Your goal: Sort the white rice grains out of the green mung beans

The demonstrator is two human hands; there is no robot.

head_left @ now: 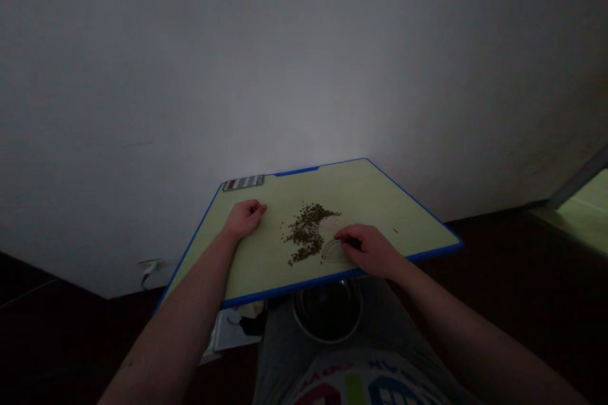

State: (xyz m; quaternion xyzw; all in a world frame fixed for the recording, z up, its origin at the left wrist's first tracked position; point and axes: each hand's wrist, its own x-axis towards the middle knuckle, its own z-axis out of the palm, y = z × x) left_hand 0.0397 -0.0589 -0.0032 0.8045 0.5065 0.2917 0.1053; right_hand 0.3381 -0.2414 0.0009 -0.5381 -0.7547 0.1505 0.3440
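On the pale green board (380, 202) lies a loose spread of small dark greenish-brown beans (306, 231), perhaps mung beans. Against its right side is a pale heap of fine grains (331, 223) that looks like rice. My right hand (370, 248) is at this heap, fingers curled in and fingertips close together; whatever they pinch cannot be made out. Just under those fingers, a clear arc-shaped piece with curved lines (332, 252), like a protractor, lies partly hidden. Left of the beans, my left hand (244, 218) rests on the board, fingers curled closed, their inside hidden.
A phone-like flat device (243, 183) lies at the board's far left corner. Below the near blue edge (294, 290), a round metal bowl (327, 336) sits on my lap. A wall (304, 63) rises behind the board. A small dark sliver (395, 230) lies toward the right.
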